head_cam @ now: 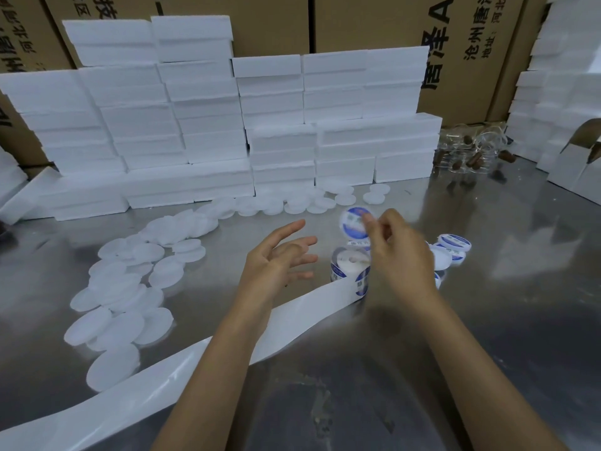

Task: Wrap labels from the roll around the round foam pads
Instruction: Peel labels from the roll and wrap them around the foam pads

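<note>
**Label station, metal table**

Backing strip point(182, 362), trailing from label roll point(349, 271). Left hand point(276, 258): empty, fingers spread. Right hand point(401, 252): pinching a round label point(353, 222) above the roll. Labelled pads point(452, 247), right. Bare foam pads point(130, 288), left. Foam blocks point(208, 125), rear.

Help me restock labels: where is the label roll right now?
In the head view the label roll stands on the metal table just right of centre, below the right hand, its white backing strip trailing toward the lower left.
</note>
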Motion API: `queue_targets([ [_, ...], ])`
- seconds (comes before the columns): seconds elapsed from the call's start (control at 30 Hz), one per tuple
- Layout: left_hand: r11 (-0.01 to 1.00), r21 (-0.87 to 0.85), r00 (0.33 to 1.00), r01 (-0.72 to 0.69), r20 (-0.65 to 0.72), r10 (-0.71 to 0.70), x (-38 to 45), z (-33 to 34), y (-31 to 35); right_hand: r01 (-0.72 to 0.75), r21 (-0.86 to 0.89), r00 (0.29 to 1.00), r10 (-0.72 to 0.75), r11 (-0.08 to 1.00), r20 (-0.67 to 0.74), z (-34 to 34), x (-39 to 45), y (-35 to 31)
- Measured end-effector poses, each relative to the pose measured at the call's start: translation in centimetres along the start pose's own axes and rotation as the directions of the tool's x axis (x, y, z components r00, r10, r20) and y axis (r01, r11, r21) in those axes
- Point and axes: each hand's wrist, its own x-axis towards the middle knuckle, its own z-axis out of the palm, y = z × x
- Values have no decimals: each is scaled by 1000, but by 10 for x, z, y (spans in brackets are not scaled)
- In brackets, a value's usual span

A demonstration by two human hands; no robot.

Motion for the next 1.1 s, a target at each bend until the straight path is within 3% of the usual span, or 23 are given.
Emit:
queue_targets([
  [0.17, 999, 16, 996, 32, -83, -30, 2, -5, 1, -308, -229, 951, 301, 923, -65, -22, 23, 50],
  [0.37, 996, 66, 989, 66, -138, -57, 5, -9, -3, -363, -331, 927, 374, 871, -31, -27, 23, 64],
  [0.47, 993, 102, 985, 64, -164, -47, 8, -12, -6, -294, -225, 956, 279, 929, -97, -23, 20, 48],
  [0.57, 968, 246, 961, 42, -275, 28, 14, -21, -11, -145, -150, 987, 132, 978, -92, -15, 12, 26],
  [0.77, 838, 531, 833, 129, -516, 199, 25, -65, -10, 87, -143, 994, -95, 986, -51, 1, -10, -11],
  [0.93, 653, 672, 781, 348, -593, 194, 52, -117, -9, 180, -138, 983, -182, 974, -4, 10, -21, -21],
  [1.1, 374, 822, 829, 430, -523, 197, 75, -143, -20, 215, -70, 977, -215, 974, 14, 11, -21, -16],
])
